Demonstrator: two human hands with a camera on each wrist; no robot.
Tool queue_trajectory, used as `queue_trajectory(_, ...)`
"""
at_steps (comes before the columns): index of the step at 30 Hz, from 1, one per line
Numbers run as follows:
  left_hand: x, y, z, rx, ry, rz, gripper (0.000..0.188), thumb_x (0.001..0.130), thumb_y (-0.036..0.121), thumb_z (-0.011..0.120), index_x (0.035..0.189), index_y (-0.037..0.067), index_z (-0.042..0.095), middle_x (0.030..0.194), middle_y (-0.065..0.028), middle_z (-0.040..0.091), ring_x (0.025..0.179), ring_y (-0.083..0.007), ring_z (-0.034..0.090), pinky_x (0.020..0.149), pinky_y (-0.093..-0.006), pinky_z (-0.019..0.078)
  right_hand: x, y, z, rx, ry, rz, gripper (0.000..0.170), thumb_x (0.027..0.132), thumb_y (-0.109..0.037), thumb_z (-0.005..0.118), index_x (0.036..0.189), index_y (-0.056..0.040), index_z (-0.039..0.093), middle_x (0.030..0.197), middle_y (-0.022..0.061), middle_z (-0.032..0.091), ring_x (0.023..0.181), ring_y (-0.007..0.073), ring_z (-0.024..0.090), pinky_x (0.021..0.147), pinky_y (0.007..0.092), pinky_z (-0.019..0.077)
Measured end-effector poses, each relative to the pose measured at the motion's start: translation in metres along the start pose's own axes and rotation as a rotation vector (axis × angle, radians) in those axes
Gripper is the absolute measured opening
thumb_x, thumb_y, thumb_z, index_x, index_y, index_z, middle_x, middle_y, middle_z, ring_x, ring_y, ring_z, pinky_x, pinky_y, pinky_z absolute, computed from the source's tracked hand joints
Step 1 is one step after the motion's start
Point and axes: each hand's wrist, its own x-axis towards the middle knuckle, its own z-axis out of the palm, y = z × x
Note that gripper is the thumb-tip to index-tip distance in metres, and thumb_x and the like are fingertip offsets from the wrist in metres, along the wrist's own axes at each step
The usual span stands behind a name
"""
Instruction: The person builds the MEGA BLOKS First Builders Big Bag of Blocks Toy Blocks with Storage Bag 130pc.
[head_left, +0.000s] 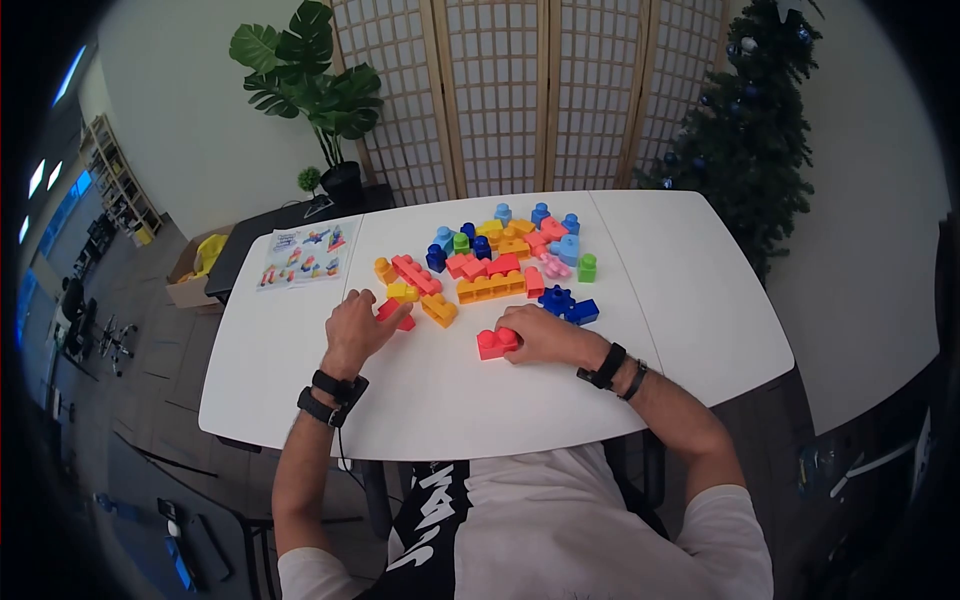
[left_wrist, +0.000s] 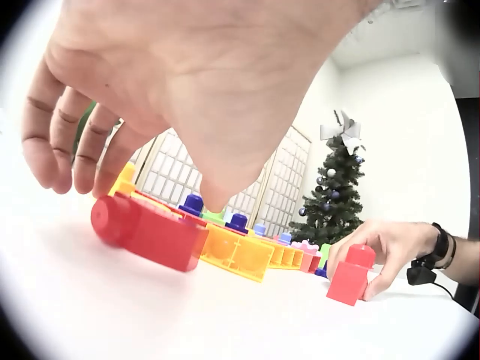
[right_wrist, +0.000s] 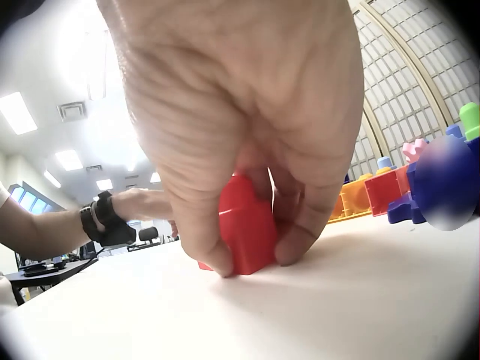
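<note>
My right hand (head_left: 548,334) pinches a red building block (head_left: 492,346) that stands upright on the white table, studs up. In the right wrist view, thumb and fingers press on either side of this red block (right_wrist: 246,229). The left hand (head_left: 353,328) hovers with fingers spread over a second red block (head_left: 399,317), holding nothing. That second block (left_wrist: 154,234) lies on its side in the left wrist view, its round stud toward the left. Right beside it are a yellow block (head_left: 403,292) and an orange block (head_left: 438,309).
Several loose blocks in many colours spread across the middle and back of the table (head_left: 290,370), including a long orange block (head_left: 491,288) and a dark blue gear-like piece (head_left: 556,299). A printed sheet (head_left: 306,256) lies at the back left.
</note>
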Motion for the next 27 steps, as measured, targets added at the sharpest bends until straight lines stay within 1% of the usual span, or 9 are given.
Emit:
queue_trajectory(3,0.000,-0.013,0.020,0.032,-0.105,0.038,0.081,0.093,0.078,0.071,0.111,-0.001,0.078,0.103,-0.0178,0.076,0.090,-0.0353,0.077,0.079,-0.0443,0.0624,-0.001,-0.004,-0.006,0.022,0.000,0.021,0.027,0.081,-0.015,0.082,0.102,-0.0004,0.073,0.105,0.0179,0.070,0.105,0.0387,0.069,0.091,0.0467,0.0553)
queue_trajectory(5,-0.005,-0.010,0.013,0.001,-0.120,0.035,0.075,0.090,0.070,0.080,0.111,-0.001,0.076,0.104,-0.0166,0.076,0.094,-0.0339,0.076,0.081,-0.0448,0.0622,-0.002,-0.005,-0.007,0.041,-0.035,0.072,0.028,0.081,-0.016,0.082,0.103,-0.0008,0.073,0.105,0.0175,0.070,0.106,0.0384,0.068,0.091,0.0466,0.0549)
queue_trajectory(7,-0.016,-0.011,0.000,-0.267,-0.082,0.107,0.056,0.084,0.045,0.096,0.111,0.001,0.073,0.101,-0.0152,0.074,0.089,-0.0306,0.074,0.080,-0.0400,0.0607,-0.004,-0.003,-0.004,0.023,0.002,0.031,0.029,0.081,-0.017,0.083,0.103,-0.0010,0.074,0.104,0.0177,0.070,0.104,0.0379,0.068,0.092,0.0462,0.0548)
queue_trajectory(8,-0.018,-0.013,0.002,-0.265,-0.086,0.105,0.056,0.084,0.045,0.096,0.111,0.001,0.073,0.101,-0.0152,0.074,0.089,-0.0306,0.074,0.080,-0.0400,0.0607,-0.004,-0.002,-0.003,0.027,-0.001,0.032,0.029,0.081,-0.017,0.083,0.103,-0.0010,0.074,0.104,0.0177,0.070,0.104,0.0379,0.068,0.092,0.0462,0.0548)
queue_trajectory(10,-0.020,-0.013,-0.001,-0.540,-0.074,0.304,0.047,0.077,0.022,0.102,0.108,0.002,0.072,0.099,-0.0125,0.073,0.086,-0.0290,0.073,0.080,-0.0378,0.0610,-0.002,-0.002,-0.004,0.036,0.008,0.024,0.031,0.081,-0.017,0.083,0.104,-0.0005,0.074,0.102,0.0179,0.070,0.101,0.0375,0.069,0.091,0.0458,0.0550)
queue_trajectory(11,-0.022,-0.009,-0.007,-0.538,-0.072,0.301,0.047,0.077,0.022,0.102,0.108,0.002,0.072,0.099,-0.0125,0.073,0.086,-0.0290,0.073,0.080,-0.0378,0.0610,-0.001,0.000,-0.004,0.036,0.007,0.020,0.031,0.081,-0.017,0.083,0.104,-0.0005,0.074,0.102,0.0179,0.070,0.101,0.0375,0.069,0.091,0.0458,0.0550)
queue_trajectory(13,-0.025,0.010,-0.014,-0.470,-0.098,0.503,0.044,0.077,0.014,0.100,0.110,0.003,0.073,0.101,-0.0109,0.074,0.089,-0.0284,0.074,0.082,-0.0379,0.0613,-0.001,0.005,-0.003,-0.006,-0.004,-0.023,0.039,0.084,-0.022,0.085,0.115,-0.0002,0.074,0.104,0.0156,0.071,0.098,0.0339,0.069,0.087,0.0420,0.0551)
queue_trajectory(20,-0.015,0.062,0.014,-0.433,-0.224,0.652,0.042,0.074,0.019,0.100,0.107,0.001,0.081,0.101,-0.0145,0.072,0.095,-0.0335,0.072,0.086,-0.0417,0.0588,-0.002,0.000,-0.006,0.076,-0.008,0.017,0.032,0.082,-0.019,0.084,0.106,0.0000,0.074,0.101,0.0179,0.070,0.099,0.0366,0.070,0.089,0.0451,0.0547)
queue_trajectory(27,-0.009,0.063,0.036,-0.443,-0.286,0.667,0.042,0.077,0.029,0.100,0.105,0.003,0.082,0.099,-0.0127,0.074,0.089,-0.0320,0.072,0.081,-0.0394,0.0576,-0.003,0.001,-0.003,0.072,0.014,-0.009,0.031,0.083,-0.019,0.084,0.104,0.0002,0.073,0.101,0.0185,0.070,0.101,0.0376,0.069,0.089,0.0461,0.0539)
